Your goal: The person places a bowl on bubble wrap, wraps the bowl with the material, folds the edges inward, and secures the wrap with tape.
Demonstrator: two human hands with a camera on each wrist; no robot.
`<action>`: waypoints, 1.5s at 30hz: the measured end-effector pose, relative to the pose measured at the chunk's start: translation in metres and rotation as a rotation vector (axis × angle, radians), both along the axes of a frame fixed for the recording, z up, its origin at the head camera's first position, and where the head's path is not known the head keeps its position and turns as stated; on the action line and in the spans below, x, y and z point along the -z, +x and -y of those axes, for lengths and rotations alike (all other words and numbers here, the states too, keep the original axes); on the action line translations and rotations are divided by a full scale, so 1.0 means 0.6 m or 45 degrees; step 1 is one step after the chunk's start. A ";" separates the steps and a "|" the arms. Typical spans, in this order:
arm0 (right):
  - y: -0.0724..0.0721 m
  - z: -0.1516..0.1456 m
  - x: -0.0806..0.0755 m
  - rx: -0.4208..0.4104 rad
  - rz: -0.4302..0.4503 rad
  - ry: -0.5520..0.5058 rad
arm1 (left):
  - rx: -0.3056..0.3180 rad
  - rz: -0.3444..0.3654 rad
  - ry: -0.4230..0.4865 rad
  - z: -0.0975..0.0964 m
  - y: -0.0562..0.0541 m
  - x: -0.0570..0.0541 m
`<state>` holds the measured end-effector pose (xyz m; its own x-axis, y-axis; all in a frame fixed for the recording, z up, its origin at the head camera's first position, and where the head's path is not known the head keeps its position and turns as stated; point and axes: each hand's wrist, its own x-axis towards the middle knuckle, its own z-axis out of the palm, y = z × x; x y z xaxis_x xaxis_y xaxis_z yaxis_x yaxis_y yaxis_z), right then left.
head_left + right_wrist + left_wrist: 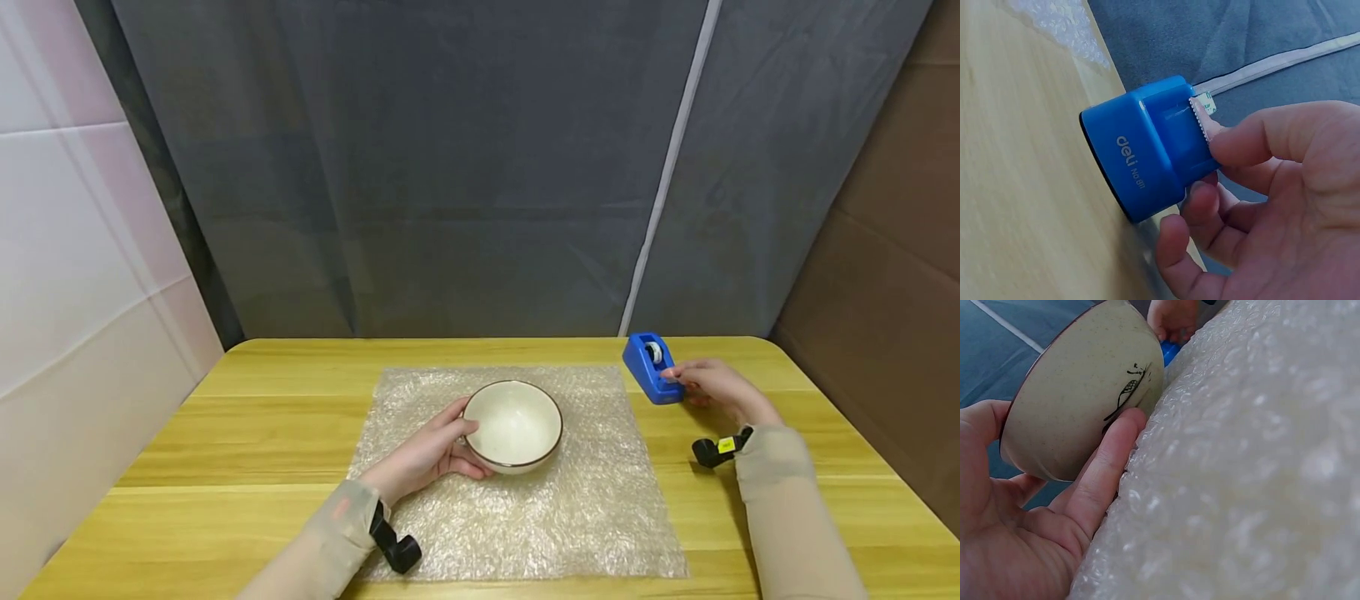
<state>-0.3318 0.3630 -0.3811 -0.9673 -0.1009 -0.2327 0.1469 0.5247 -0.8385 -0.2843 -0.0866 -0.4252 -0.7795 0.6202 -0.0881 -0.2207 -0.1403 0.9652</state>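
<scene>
A person in beige sleeves (pixel 787 500) works with both hands at a wooden table (pixel 187 467). The left hand (pixel 431 454) grasps a cream bowl (pixel 513 423) with a dark brown rim, the thumb hooked over the near-left edge and the fingers spread along the outer wall. The bowl lies just right of that grip, its mouth facing up, above a sheet of bubble wrap (pixel 600 517) that spreads under and around the hand; whether its base touches the sheet cannot be told. A black drawing (pixel 1127 392) marks the bowl's side just past the left fingertips.

Well apart, to the right of the bowl, the right hand (pixel 716 389) grips the front end of a blue tape dispenser (pixel 645 367), thumb at the toothed cutter (pixel 1197 117) and the other fingers curled below. A short tape end shows beside the thumb tip; whether the fingers pinch it is unclear. The tape roll (pixel 655 352) sits in the dispenser, beyond the right fingertips. Ahead of both grips, past the table's far edge, hangs a dark grey curtain (pixel 465 167).
</scene>
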 end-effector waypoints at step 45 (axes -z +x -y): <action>0.006 -0.012 0.003 -0.036 0.057 -0.321 | -0.006 0.011 -0.001 0.002 0.000 -0.001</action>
